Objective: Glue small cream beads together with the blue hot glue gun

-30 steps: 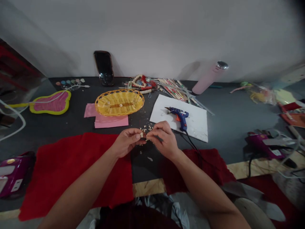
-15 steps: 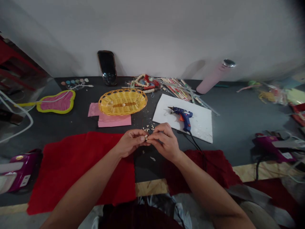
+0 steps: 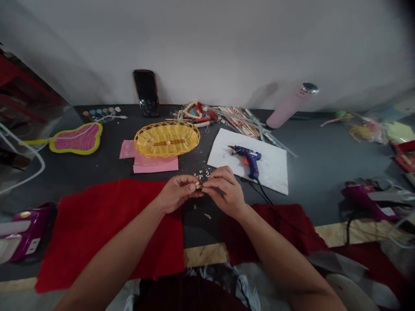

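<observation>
My left hand (image 3: 178, 193) is closed in a pinch on a small pale piece (image 3: 197, 185), held up over the dark table. My right hand (image 3: 226, 192) meets it from the right, thumb and forefinger pressed together at the piece's right side; what lies between those fingertips is too small to make out. Just beyond the fingertips, several small pale bits (image 3: 200, 172) lie scattered on the table. A blue glue gun (image 3: 249, 159) rests on a white board (image 3: 270, 168) behind my right hand, its black cord trailing toward my right forearm.
A yellow basket (image 3: 167, 149) sits over pink sheets (image 3: 155, 165). Red cloth (image 3: 113, 224) lies under my left forearm. A phone (image 3: 147, 93) leans on the wall; sticks (image 3: 241, 121) and a pink bottle (image 3: 290, 106) stand or lie at the back. Purple devices flank both sides.
My right fingertips have shifted slightly away from the pale piece, which now shows more between the hands. My left hand has barely moved.
</observation>
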Demonstrator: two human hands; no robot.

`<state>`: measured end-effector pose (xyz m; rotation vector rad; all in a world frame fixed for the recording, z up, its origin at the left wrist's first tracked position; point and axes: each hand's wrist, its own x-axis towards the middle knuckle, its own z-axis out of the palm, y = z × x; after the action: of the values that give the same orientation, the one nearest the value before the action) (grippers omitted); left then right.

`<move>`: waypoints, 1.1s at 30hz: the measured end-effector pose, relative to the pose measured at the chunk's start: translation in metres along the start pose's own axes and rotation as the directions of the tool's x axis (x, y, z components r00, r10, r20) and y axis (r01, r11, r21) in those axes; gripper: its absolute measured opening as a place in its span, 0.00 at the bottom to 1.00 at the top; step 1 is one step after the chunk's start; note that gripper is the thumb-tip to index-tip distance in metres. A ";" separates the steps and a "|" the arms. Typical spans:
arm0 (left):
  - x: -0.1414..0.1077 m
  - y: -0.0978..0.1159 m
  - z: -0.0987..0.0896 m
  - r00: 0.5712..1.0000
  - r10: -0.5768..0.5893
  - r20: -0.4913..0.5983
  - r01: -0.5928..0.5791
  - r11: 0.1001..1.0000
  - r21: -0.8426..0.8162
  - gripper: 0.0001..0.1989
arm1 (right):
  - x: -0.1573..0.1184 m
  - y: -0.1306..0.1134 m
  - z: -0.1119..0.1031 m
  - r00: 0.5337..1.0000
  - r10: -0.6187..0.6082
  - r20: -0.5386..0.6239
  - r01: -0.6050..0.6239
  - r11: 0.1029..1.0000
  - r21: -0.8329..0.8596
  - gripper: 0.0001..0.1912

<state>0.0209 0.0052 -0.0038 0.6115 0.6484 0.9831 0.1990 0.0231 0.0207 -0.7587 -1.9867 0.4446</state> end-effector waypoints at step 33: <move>-0.001 0.000 0.001 0.999 -0.038 0.003 0.038 0.999 0.021 0.08 | -0.005 0.004 0.004 0.994 -0.030 0.110 0.027 0.999 0.022 0.15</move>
<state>0.0211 0.0044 -0.0033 0.6177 0.6654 0.9409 0.1991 0.0230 0.0129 -0.7052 -2.0896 0.4990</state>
